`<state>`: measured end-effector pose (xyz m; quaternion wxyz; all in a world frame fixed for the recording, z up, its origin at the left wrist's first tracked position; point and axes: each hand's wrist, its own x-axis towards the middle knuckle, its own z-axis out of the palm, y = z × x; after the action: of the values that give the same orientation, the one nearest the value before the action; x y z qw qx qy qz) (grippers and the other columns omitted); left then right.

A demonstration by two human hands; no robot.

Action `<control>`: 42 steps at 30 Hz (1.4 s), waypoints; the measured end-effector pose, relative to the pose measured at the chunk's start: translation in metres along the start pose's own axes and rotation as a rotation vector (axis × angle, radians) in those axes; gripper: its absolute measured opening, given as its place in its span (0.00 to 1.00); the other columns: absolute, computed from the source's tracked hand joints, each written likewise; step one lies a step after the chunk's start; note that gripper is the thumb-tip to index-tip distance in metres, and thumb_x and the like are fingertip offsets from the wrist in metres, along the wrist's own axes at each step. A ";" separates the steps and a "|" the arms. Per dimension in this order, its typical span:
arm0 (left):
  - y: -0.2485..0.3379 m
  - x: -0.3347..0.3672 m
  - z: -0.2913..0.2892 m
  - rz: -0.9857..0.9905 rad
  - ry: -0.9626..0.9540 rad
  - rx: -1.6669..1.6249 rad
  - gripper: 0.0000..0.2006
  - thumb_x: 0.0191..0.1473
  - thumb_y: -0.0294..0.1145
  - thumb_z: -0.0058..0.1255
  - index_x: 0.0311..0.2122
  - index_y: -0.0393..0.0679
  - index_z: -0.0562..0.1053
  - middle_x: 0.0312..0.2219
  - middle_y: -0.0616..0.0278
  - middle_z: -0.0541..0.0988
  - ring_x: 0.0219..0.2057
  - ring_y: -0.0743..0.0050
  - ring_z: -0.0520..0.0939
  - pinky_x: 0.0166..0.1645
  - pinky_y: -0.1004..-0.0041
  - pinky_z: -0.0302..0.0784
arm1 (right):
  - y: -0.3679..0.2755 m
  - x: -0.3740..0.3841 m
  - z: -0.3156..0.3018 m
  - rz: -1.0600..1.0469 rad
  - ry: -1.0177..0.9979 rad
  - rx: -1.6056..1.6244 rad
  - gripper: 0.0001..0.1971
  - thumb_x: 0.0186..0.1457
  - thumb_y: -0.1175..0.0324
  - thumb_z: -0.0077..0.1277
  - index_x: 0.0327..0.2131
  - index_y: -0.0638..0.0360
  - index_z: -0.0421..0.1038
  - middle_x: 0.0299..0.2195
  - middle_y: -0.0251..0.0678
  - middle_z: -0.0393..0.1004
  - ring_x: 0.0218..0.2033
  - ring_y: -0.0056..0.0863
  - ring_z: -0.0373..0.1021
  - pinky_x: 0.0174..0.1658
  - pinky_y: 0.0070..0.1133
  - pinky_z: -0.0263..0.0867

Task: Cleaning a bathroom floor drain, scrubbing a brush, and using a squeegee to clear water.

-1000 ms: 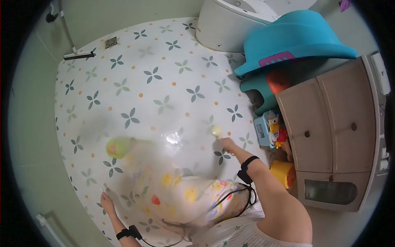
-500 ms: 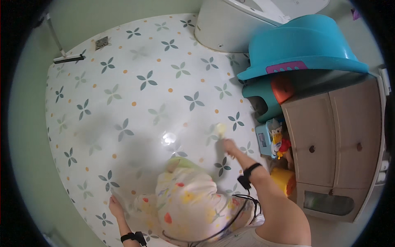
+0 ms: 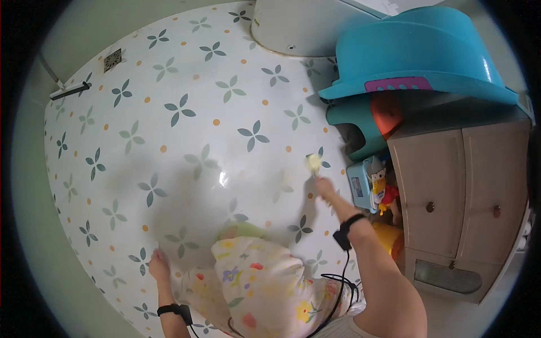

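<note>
Here the right hand (image 3: 325,187) blurrily grips a pale scrubber (image 3: 313,163); left hand (image 3: 158,263) spread flat.

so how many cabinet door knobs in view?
2. One knob sits on the left door of the wooden cabinet, the other knob on its right door, both at about mid-height. More could be hidden beyond the picture's right edge.

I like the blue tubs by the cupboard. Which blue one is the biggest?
The bright blue tub resting on top of the cupboard is the biggest. The darker teal one tucked beneath it is smaller and mostly hidden.
</note>
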<state>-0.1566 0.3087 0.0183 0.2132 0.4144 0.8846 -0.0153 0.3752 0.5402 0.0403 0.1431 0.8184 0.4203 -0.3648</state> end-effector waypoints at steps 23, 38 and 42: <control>-0.013 -0.005 -0.013 -0.084 0.032 0.089 0.17 0.48 0.39 0.29 0.21 0.43 0.70 0.17 0.53 0.72 0.21 0.56 0.73 0.26 0.63 0.67 | -0.061 -0.008 0.031 -0.468 0.158 -0.419 0.09 0.41 0.66 0.39 0.21 0.59 0.68 0.17 0.40 0.69 0.17 0.28 0.67 0.20 0.22 0.63; -0.020 -0.034 -0.092 -0.198 0.044 -0.178 0.16 0.47 0.41 0.31 0.25 0.41 0.68 0.21 0.52 0.72 0.25 0.53 0.73 0.30 0.61 0.67 | -0.066 -0.054 -0.033 -0.219 0.115 0.426 0.11 0.44 0.69 0.33 0.28 0.65 0.63 0.10 0.35 0.59 0.07 0.24 0.54 0.09 0.20 0.51; -0.042 -0.017 -0.087 -0.224 0.105 -0.110 0.15 0.47 0.39 0.31 0.24 0.41 0.68 0.19 0.53 0.72 0.23 0.53 0.72 0.27 0.61 0.67 | -0.123 -0.062 -0.013 -0.309 0.180 0.424 0.16 0.44 0.70 0.34 0.39 0.57 0.63 0.10 0.33 0.59 0.08 0.23 0.56 0.10 0.19 0.52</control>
<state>-0.2094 0.2867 0.0976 0.1860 0.3009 0.9348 0.0313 0.2610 0.5856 0.1029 -0.1264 0.7855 0.4654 -0.3879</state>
